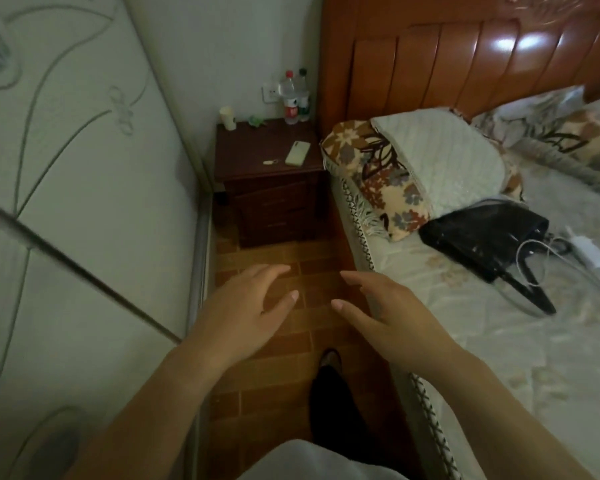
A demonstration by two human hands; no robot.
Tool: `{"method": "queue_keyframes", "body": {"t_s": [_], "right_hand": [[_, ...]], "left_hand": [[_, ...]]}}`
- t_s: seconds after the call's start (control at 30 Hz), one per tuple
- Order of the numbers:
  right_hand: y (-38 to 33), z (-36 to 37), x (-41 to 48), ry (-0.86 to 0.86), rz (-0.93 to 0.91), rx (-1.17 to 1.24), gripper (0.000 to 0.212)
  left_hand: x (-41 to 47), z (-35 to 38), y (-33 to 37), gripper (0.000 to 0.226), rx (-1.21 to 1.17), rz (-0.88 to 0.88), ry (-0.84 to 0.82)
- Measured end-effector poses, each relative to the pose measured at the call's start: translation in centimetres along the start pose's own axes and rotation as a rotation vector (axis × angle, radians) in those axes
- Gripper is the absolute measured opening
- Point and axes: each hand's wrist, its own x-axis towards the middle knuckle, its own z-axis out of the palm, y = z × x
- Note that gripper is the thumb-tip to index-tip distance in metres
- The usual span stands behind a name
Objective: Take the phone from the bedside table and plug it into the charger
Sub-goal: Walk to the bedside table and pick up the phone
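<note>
A pale green phone (pixel 297 153) lies flat near the right front corner of the dark wooden bedside table (pixel 250 157). On the bed to the right rests a white charger block (pixel 590 251) with a white cable (pixel 530 252) looped beside a black bag. My left hand (pixel 248 310) and my right hand (pixel 383 311) hover over the tiled floor, well short of the table, palms down, fingers spread, holding nothing.
Two plastic bottles (pixel 293 97), a white cup (pixel 227 118) and a small key-like item (pixel 268 162) share the tabletop. A wall socket (pixel 270 93) sits behind the bottles. A wardrobe door (pixel 77 188) bounds the left, the bed (pixel 499 341) with pillows and black bag (pixel 482 237) the right.
</note>
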Motion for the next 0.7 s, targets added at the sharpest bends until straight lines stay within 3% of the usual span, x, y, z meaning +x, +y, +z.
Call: {"method": "queue_keyframes", "body": {"t_s": [0.37,0.7], "right_hand": [[5.9,-5.4,27.2,-0.051,-0.109,-0.015,0.058],[10.1,-6.4,45.2,-0.206,-0.069,0.006,0.056]], "left_hand": [[25.5,-4.5,-3.9,0.050,0.057,-0.059,0.077],[40.6,-6.6,-10.2,0.048,0.065,-0.159,0.065]]}}
